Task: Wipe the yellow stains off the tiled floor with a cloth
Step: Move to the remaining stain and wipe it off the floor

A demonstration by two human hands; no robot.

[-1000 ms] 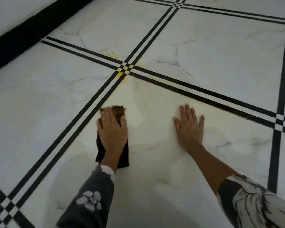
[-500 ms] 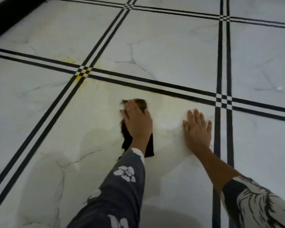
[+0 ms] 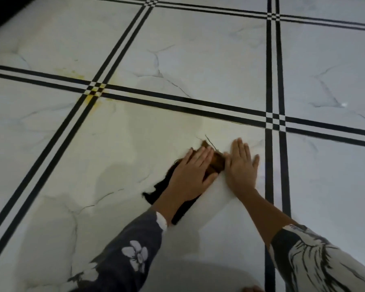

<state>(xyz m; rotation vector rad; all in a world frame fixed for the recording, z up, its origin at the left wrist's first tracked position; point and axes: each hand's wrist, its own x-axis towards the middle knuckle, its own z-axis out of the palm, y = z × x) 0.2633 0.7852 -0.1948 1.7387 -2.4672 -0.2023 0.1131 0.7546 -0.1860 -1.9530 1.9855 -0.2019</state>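
A dark cloth (image 3: 161, 189) with a brown front end (image 3: 217, 162) lies flat on the white marble floor tile (image 3: 118, 157). My left hand (image 3: 191, 175) presses on it with straight fingers, covering its middle. My right hand (image 3: 241, 167) lies flat on the tile just right of the cloth, its thumb side touching the brown end. Yellow stains (image 3: 92, 100) mark the black-and-white tile joint crossing at upper left, with fainter yellow specks (image 3: 72, 71) above the line. A pale yellowish film (image 3: 198, 125) spreads over the tile ahead of the cloth.
Black double stripes (image 3: 198, 104) run between the tiles, with a vertical pair (image 3: 274, 144) just right of my right hand. A dark skirting edge (image 3: 6, 11) shows at the top left corner. Patterned sleeves cover both forearms.
My left hand has slid the cloth to the right across the tile until it meets my right hand. The right hand stayed flat in place. The view shifted with the motion.
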